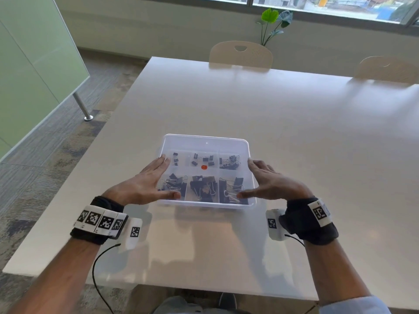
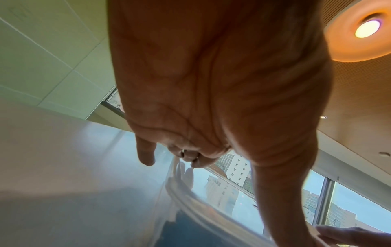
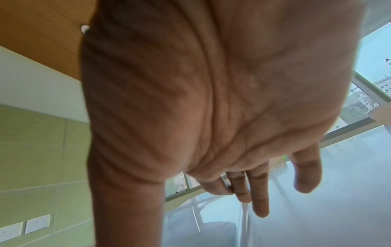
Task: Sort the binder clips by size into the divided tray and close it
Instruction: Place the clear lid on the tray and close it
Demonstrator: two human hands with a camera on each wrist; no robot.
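A clear divided tray (image 1: pixel 205 141) sits on the white table with its clear lid over it. Through the lid I see small black binder clips (image 1: pixel 205 160) in the middle row of compartments and large ones (image 1: pixel 203 188) in the near row. A red dot (image 1: pixel 204 167) shows at the centre. My left hand (image 1: pixel 158 179) lies along the left edge, thumb flat on the near top. My right hand (image 1: pixel 251 177) mirrors it on the right edge. In the wrist views the left hand (image 2: pixel 190 158) and right hand (image 3: pixel 243 188) touch the plastic rim (image 2: pixel 190 197) (image 3: pixel 244 217).
The white table (image 1: pixel 294 132) stretches far and right of the tray. Two pale chairs (image 1: pixel 240 54) (image 1: pixel 385 69) stand at its far side, a plant (image 1: pixel 272 23) by the window. The table's left edge drops to carpet beside a green glass partition (image 1: pixel 34 75).
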